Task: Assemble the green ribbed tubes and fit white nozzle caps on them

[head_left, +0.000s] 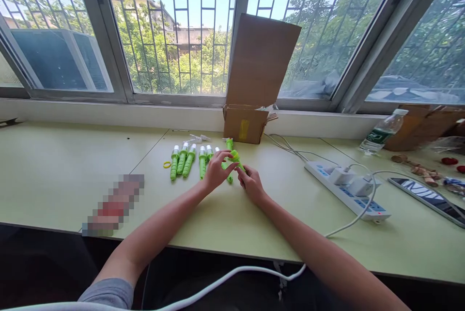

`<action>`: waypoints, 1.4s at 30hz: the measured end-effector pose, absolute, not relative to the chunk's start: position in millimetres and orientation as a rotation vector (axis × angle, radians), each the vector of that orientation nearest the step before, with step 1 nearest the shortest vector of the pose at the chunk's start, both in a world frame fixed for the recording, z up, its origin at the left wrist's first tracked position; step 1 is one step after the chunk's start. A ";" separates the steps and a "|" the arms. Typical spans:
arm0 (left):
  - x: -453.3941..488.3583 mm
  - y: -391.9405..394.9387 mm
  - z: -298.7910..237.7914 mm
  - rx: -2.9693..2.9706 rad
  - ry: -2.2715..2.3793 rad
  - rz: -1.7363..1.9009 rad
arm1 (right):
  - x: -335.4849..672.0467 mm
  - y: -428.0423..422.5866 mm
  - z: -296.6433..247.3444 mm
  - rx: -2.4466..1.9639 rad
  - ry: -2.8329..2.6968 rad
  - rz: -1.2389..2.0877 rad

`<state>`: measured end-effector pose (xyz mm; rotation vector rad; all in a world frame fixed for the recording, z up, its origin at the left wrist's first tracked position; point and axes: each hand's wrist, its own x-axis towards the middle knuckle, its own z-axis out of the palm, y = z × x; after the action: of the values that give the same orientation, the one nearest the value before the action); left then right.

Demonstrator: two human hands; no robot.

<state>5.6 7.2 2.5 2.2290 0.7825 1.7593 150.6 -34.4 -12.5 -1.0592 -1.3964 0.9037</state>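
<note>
Between my two hands is a green ribbed tube [235,157] with a yellowish band near its upper end. My left hand [217,171] closes its fingertips on that upper end, while my right hand [251,182] grips the lower end. Fingers hide part of the tube. To the left, several similar green tubes [189,161] with clear and white tops lie side by side on the table. Another green tube [229,144] lies just behind my hands, partly covered. A yellow ring [166,164] rests left of the row, and small clear plastic pieces [199,137] lie behind it.
An open cardboard box [245,124] stands against the window sill. On the right are a white power strip [347,190] with plugs and cables, a phone [428,199], and a water bottle [383,132]. A white cable [232,272] crosses below the table's front edge.
</note>
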 end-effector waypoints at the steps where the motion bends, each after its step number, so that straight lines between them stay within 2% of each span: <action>1: 5.9 6.9 2.8 2.230 0.780 1.757 | 150.4 -34.8 -12.0 -1.048 -1.382 0.931; 30: 4.8 11.6 5.8 2.321 0.824 1.728 | 149.3 -40.0 -4.3 -1.001 -1.220 1.198; 38: -1.2 12.4 -2.3 2.499 0.839 1.641 | 151.8 -38.8 6.6 -0.844 -1.164 1.235; 42: -0.2 8.4 3.6 2.370 0.873 1.754 | 151.6 -37.0 5.6 -0.915 -1.217 1.190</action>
<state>-0.2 8.4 3.6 2.3697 0.8731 1.7544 151.6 -37.0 5.6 -0.9154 -1.2165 1.1899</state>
